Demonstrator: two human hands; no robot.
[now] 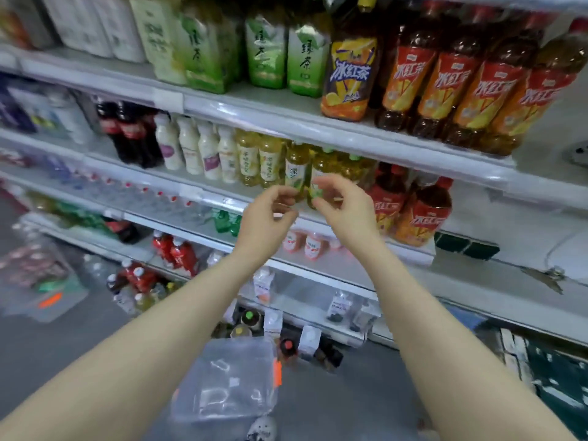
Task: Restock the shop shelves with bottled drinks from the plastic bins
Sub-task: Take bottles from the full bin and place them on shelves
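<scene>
**A:** Which step is shown?
**B:** Shelving. The right hand (342,206) pinches a green tea bottle (319,168) low down at the front of the shelf (143,177). The left hand (272,211) curls beside the neighbouring bottle (296,169); its grip cannot be told.
**A:** Next?
**B:** Probably release, then reach down to the plastic bin (229,377).

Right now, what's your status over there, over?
Left hand and right hand up at two tea bottles on the shelf edge; grip lost in blur. Bin on the floor below. Nothing blocking the hands.
</scene>
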